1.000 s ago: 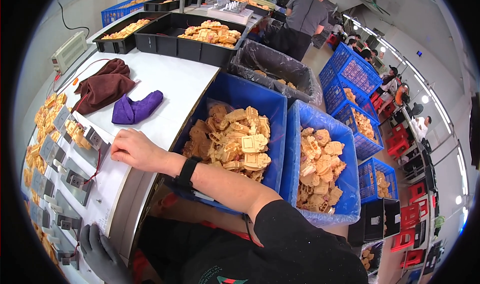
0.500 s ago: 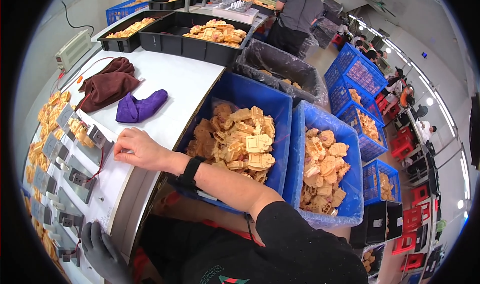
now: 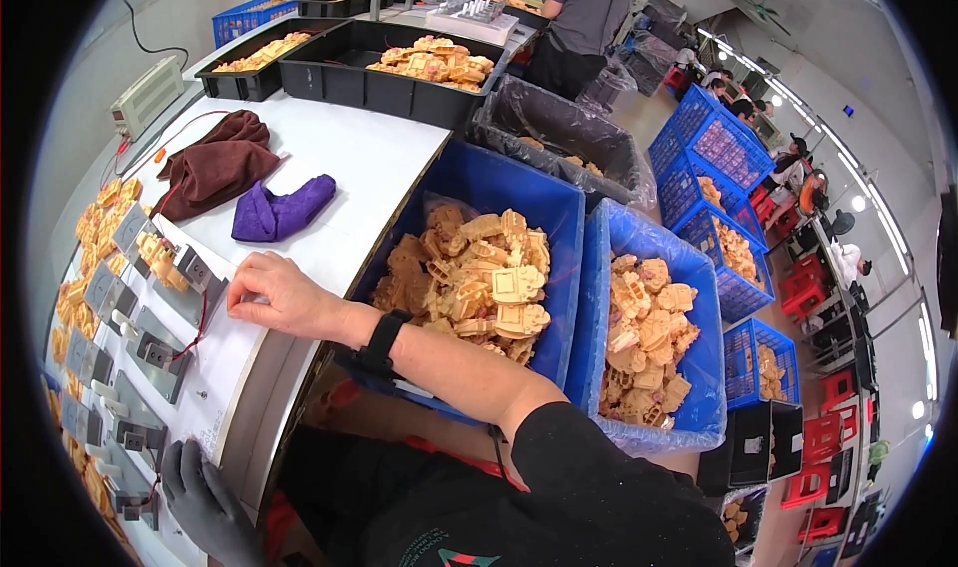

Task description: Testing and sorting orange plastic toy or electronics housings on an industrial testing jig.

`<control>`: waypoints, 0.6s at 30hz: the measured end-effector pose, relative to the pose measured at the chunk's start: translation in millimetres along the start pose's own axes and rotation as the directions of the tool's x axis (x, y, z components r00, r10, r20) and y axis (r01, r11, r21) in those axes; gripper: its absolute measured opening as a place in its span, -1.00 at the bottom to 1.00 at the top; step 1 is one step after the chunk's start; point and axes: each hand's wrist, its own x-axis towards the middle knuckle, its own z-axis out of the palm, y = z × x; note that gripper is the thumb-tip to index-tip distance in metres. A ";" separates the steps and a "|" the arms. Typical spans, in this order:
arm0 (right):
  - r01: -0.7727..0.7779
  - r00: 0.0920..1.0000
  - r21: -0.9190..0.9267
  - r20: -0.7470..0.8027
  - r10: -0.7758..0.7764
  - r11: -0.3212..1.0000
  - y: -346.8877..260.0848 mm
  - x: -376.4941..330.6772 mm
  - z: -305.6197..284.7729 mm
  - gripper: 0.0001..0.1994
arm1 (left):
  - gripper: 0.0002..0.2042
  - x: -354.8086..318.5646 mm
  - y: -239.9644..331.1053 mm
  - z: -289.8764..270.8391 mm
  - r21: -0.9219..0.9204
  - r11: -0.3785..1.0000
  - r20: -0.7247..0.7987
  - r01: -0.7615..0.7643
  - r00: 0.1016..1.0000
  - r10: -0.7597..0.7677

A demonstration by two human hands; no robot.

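My right hand [image 3: 282,295], bare with a black watch, rests on the white table's near edge. Its fingers are curled toward the thumb, and no object shows in them. Just left of it stands a metal fixture holding a tan plastic toy-like part [image 3: 162,258], beside a small black block [image 3: 198,268] with a red wire. At the lower left my left hand [image 3: 208,507], in a grey glove, lies on the table with its fingers stretched out. Closest to it is another metal fixture [image 3: 142,437] with a black block and white pegs.
Tan parts [image 3: 105,218] line the table's left side. Brown cloth [image 3: 220,163] and purple cloth [image 3: 282,210] lie farther back, before black trays [image 3: 369,93] of parts. Blue bins [image 3: 564,258] of parts stand right of the table. A person [image 3: 584,28] stands at the back.
My hands keep their places on the table. The person at the back has shifted slightly.
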 end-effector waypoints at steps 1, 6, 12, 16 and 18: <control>0.000 1.000 0.000 -0.002 0.000 1.000 -0.2 0.0 0.0 -0.89 | -0.68 0.0 -0.1 0.1 0.011 1.000 -0.003 -0.006 1.000 0.006; -0.016 1.000 0.028 -0.006 0.016 0.999 -0.8 0.2 0.1 -0.87 | -0.68 -0.4 -2.0 1.4 0.011 1.000 -0.006 -0.018 1.000 0.018; 0.000 1.000 0.029 0.009 0.000 1.000 1.6 -0.1 -0.6 -0.86 | -0.68 -1.8 -4.5 3.1 0.011 1.000 -0.008 -0.021 1.000 0.021; -0.025 0.999 0.077 -0.028 0.028 0.997 -2.0 0.5 3.0 -0.86 | -0.68 -3.5 -12.1 6.3 0.044 0.998 -0.015 -0.042 0.999 0.043; -0.021 0.999 0.062 -0.023 0.023 0.998 -1.8 0.5 2.0 -0.85 | -0.68 -3.4 -13.0 7.6 0.051 0.997 -0.018 -0.051 0.998 0.052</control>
